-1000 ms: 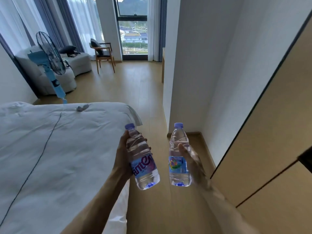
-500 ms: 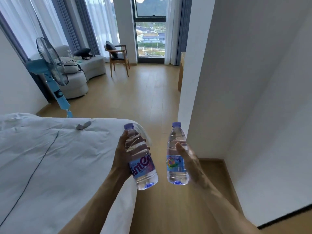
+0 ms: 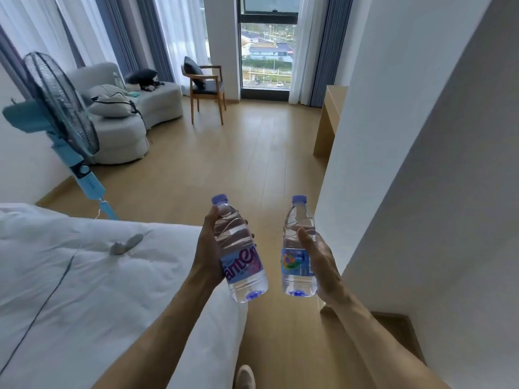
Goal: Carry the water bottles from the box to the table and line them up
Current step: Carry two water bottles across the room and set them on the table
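Note:
I carry two clear water bottles with purple caps in front of me above the wooden floor. My left hand (image 3: 209, 249) grips the left bottle (image 3: 238, 248), which tilts left and bears a purple label. My right hand (image 3: 320, 261) grips the right bottle (image 3: 298, 245), upright, with a blue label. A light wooden table (image 3: 327, 122) stands ahead on the right, half hidden behind the white wall corner. No box is in view.
A white bed (image 3: 84, 290) fills the lower left, a cable and a small grey object on it. A blue standing fan (image 3: 64, 127) leans at the left. Beyond are a grey sofa (image 3: 134, 113), a wooden chair (image 3: 206, 91) and a window. White walls (image 3: 421, 164) close the right.
I have moved forward past the wardrobe and wall corner; the room and the table have come closer. Both hands keep the bottles in the same grip.

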